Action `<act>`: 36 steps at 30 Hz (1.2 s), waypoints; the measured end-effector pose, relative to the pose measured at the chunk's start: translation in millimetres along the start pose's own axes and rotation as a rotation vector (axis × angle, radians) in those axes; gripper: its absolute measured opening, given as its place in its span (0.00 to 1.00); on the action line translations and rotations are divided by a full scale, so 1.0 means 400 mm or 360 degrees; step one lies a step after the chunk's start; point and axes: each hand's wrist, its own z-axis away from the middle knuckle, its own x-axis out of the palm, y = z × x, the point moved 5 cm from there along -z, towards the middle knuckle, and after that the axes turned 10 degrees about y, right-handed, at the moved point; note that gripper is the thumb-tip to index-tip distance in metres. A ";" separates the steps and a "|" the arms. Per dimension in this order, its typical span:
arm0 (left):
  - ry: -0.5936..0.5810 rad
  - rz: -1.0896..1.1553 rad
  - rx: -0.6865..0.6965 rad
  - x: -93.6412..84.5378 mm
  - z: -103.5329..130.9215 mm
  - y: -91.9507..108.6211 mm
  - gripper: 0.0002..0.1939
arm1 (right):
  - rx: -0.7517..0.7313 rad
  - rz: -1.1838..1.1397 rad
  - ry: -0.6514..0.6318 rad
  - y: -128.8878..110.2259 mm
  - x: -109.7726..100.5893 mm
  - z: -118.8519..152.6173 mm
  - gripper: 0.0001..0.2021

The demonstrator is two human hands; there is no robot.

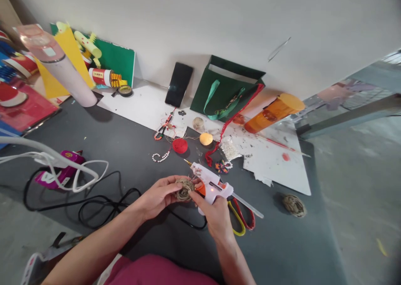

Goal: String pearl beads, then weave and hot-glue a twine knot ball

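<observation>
My left hand grips a small round coil of brown cord between thumb and fingers. From the other side, my right hand pinches the coil's edge with its thumb and fingertips. Just beyond my right hand lies a white hot glue gun with an orange trigger and a lit indicator. Its nozzle points to the far left, and a clear glue stick juts from its back. Scissors with red and yellow handles are partly hidden under the gun. A similar brown coil rests at the table's right side.
Black cable and a purple box occupy the left. Beads, a red ball of thread and a yellow one lie ahead. Behind stand a phone, a green bag, an orange cylinder and a bottle.
</observation>
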 end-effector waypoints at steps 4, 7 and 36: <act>0.0158 0.0028 0.0078 -0.020 -0.007 0.018 0.14 | 0.0053 -0.0172 -0.0066 -0.012 0.000 -0.002 0.10; 0.0264 0.0058 0.0129 -0.035 -0.007 0.034 0.12 | 0.0077 -0.0376 -0.0156 -0.011 0.003 -0.004 0.10; 0.0482 -0.0032 0.0331 -0.044 0.001 0.071 0.13 | -0.0402 0.0268 0.0019 0.004 -0.037 -0.013 0.11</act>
